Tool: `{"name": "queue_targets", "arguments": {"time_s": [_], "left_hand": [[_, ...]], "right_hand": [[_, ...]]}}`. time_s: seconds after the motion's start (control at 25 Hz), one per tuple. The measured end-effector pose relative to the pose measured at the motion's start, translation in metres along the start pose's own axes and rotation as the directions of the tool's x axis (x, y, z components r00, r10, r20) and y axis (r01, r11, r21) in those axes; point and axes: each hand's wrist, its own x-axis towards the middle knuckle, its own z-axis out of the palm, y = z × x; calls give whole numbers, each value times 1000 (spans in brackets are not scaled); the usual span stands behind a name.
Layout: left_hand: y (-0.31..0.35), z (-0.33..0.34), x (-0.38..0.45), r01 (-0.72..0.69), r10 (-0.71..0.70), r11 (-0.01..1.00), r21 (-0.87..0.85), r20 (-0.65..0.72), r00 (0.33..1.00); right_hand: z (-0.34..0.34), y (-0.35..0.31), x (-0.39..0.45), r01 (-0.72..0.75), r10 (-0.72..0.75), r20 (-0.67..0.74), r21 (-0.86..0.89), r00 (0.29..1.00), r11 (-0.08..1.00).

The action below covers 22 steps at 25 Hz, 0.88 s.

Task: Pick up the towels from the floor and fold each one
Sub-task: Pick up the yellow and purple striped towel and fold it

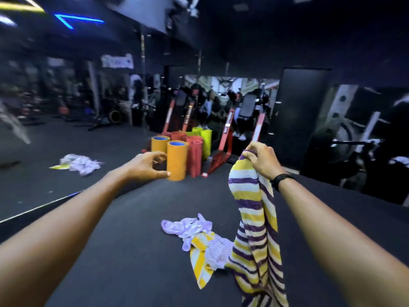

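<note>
A towel striped yellow, purple and white (254, 229) hangs from my right hand (262, 159), which grips its top edge at chest height; its lower end trails to the frame's bottom. My left hand (147, 166) is raised to the left of it, fingers curled apart, holding nothing. On the black floor below lies a crumpled heap: a lilac towel (188, 226) and a yellow-and-white striped towel (200, 262). A mirror on the left shows a reflected towel heap (80, 163).
Rolled mats stand upright ahead: orange ones (177, 160), red ones (194, 156), lime ones (204, 140). Red-framed gym machines (223, 140) and a weight rack (354, 138) stand behind them. The mirror's bottom edge (39, 207) runs along the floor at left.
</note>
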Motion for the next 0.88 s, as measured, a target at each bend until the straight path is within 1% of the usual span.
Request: {"name": "queue_targets", "arguments": {"time_s": [0.12, 0.28, 0.56, 0.68, 0.88], "left_hand": [[-40, -48, -77, 131, -126, 990, 61, -80, 989], [-89, -106, -183, 290, -272, 953, 83, -183, 945], [-145, -198, -353, 481, -433, 872, 95, -310, 846], [-168, -241, -431, 539, -484, 836, 106, -321, 814], [-207, -313, -574, 627, -555, 768, 128, -355, 752]], "right_hand": [[41, -53, -6, 17, -20, 85, 30, 996, 999], [87, -140, -22, 89, -106, 147, 120, 983, 989], [153, -301, -75, 191, -253, 204, 279, 946, 941], [183, -371, -105, 210, -285, 211, 316, 935, 925], [241, -507, -163, 242, -352, 279, 360, 894, 901]]}}
